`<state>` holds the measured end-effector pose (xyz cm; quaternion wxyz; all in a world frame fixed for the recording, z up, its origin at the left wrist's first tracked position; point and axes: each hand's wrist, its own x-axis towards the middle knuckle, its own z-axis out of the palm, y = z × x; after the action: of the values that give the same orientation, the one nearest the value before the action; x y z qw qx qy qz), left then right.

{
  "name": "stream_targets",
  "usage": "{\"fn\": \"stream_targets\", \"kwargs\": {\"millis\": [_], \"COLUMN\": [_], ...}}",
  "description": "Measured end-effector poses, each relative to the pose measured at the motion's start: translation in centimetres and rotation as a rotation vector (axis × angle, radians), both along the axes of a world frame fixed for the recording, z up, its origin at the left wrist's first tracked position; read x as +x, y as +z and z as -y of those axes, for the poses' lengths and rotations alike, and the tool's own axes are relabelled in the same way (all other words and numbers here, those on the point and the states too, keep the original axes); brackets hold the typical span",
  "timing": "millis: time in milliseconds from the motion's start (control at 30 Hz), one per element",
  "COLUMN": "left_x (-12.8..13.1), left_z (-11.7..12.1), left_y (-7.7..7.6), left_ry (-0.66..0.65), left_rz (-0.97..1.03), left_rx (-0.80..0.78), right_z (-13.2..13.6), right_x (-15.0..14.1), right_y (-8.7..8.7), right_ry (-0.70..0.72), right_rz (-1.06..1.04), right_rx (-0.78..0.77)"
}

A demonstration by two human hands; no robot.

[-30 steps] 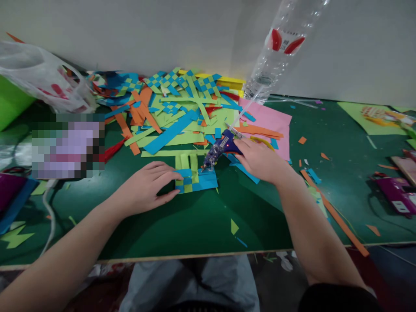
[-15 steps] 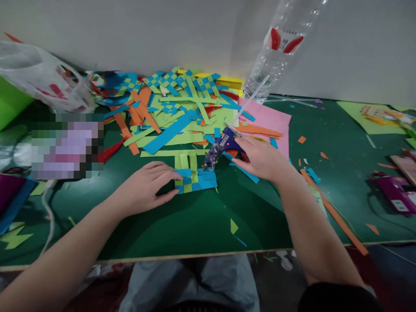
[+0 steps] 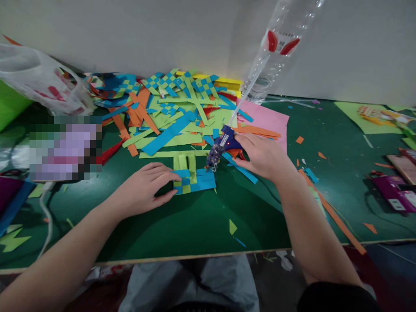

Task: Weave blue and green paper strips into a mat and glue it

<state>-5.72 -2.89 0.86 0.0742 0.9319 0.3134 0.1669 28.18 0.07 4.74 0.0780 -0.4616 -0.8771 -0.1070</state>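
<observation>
A small woven paper piece (image 3: 203, 179) of blue and light green strips lies flat on the green table, two green strips standing out from its back edge. At its left end my left hand (image 3: 152, 186) holds it down with finger and thumb, the fingers closed. My right hand (image 3: 260, 155) is wrapped round a dark blue hot glue gun (image 3: 225, 141), which has a small red light. The gun's nozzle points down and left, just over the blue part of the woven piece. A long clear glue stick (image 3: 248, 89) sticks out of the gun's back end.
Behind lies a heap of paper strips (image 3: 175, 125) and woven pieces. A large plastic bottle (image 3: 276, 47) stands at the wall beside pink paper (image 3: 271, 121). Left are a plastic bag (image 3: 48, 82) and a blurred phone-like object (image 3: 66, 149); a purple device (image 3: 394, 190) lies right.
The glue gun's nozzle has lifted slightly and shifted a little right, and its glue stick stands steeper. My left hand stays on the woven piece. The whole view has shifted slightly.
</observation>
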Motion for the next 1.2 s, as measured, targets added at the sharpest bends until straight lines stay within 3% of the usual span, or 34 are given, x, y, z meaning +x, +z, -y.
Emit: {"fn": "stream_targets", "kwargs": {"millis": [300,567,900,1033,1200], "left_x": [0.0,0.1,-0.1,-0.1,-0.1], "left_z": [0.1,0.1,-0.1,-0.1,-0.1], "left_y": [-0.1,0.0,-0.2,-0.2,-0.1], "left_ry": [-0.010,-0.014,-0.010,-0.012,-0.010], "left_rz": [0.012,0.015,0.006,0.015,0.007], "left_rx": [-0.002,0.007,-0.001,0.003,-0.003], "right_z": [-0.4,-1.6,-3.3,-3.8,-4.2], "right_x": [0.8,5.0,11.2,12.2,12.7], "right_y": [0.7,0.6,-2.2,-3.2,-3.8], "right_ry": [-0.031,-0.276,-0.629,-0.765,-0.838], "right_rz": [-0.041,-0.147,-0.239,-0.280,-0.315], "right_rx": [-0.002,0.051,0.193,0.221,0.186]}}
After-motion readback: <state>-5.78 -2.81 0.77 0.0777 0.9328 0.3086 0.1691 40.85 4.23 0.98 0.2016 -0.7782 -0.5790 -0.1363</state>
